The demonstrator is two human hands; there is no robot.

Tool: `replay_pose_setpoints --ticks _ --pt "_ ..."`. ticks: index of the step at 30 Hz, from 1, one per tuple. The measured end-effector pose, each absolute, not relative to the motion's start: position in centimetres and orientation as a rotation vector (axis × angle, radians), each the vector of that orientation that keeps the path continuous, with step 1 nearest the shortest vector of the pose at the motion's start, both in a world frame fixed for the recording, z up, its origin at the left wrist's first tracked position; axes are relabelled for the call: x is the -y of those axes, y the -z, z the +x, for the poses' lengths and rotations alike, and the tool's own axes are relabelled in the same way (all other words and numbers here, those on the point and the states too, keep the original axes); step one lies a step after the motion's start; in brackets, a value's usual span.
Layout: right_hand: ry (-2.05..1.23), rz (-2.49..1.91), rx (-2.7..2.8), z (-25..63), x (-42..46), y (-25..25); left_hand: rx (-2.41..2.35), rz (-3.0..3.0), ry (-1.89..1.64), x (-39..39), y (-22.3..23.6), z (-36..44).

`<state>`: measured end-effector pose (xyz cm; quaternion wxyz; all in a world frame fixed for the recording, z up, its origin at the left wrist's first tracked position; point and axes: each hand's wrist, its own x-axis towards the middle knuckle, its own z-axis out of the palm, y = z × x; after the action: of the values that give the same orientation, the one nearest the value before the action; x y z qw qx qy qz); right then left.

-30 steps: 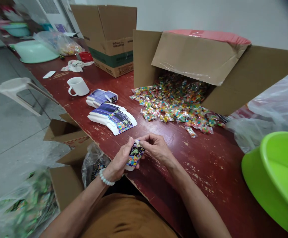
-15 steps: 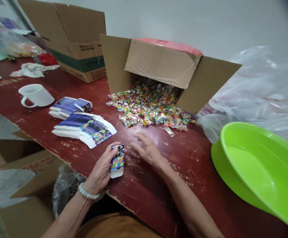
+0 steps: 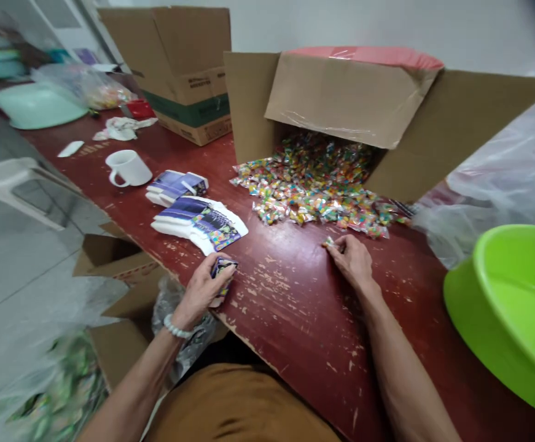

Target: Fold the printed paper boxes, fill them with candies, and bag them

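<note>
My left hand (image 3: 201, 288) is wrapped round a small printed carton (image 3: 223, 282) near the table's front edge. Between the fingertips of my right hand (image 3: 354, 261) is a small clear packet of colourful candy (image 3: 328, 243), just in front of the heap. That heap of candy packets (image 3: 313, 196) spills out of a cardboard box (image 3: 336, 98) lying on its side. To the left lie stacks of flattened purple cartons (image 3: 200, 221), a second stack (image 3: 175, 186) behind the first.
A white mug (image 3: 129, 167) stands left of the cartons. A green basin (image 3: 502, 319) sits at the right, beside clear plastic sheeting (image 3: 492, 184). Another tall cardboard box (image 3: 179, 80) stands at the back. Below the table edge are open boxes (image 3: 124, 344) and a white stool (image 3: 13, 178).
My right hand has moved right and now pinches a candy packet. My left hand still holds the carton, now turned and more covered by the fingers. The view has swung left.
</note>
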<state>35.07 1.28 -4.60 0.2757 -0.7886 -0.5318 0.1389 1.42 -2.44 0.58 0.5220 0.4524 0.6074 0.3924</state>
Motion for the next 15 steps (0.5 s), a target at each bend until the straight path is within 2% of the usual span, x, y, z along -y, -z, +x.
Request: replay_pose_setpoints --ticks 5,7,9,15 --pt "-1.302 -1.376 1.198 26.9 3.5 2.1 -1.120 0.601 -1.060 2.1 0.0 2.1" --pt "-1.466 -1.180 1.193 23.6 5.7 0.8 -1.047 0.494 -1.151 1.9 -0.1 2.5" --pt "-1.416 -1.128 1.291 21.4 7.0 -0.1 -0.999 0.388 -1.222 1.7 -0.3 3.0" --pt "-0.831 -1.369 1.458 20.6 6.7 0.4 -0.944 0.282 -1.160 2.3 -0.7 4.0"
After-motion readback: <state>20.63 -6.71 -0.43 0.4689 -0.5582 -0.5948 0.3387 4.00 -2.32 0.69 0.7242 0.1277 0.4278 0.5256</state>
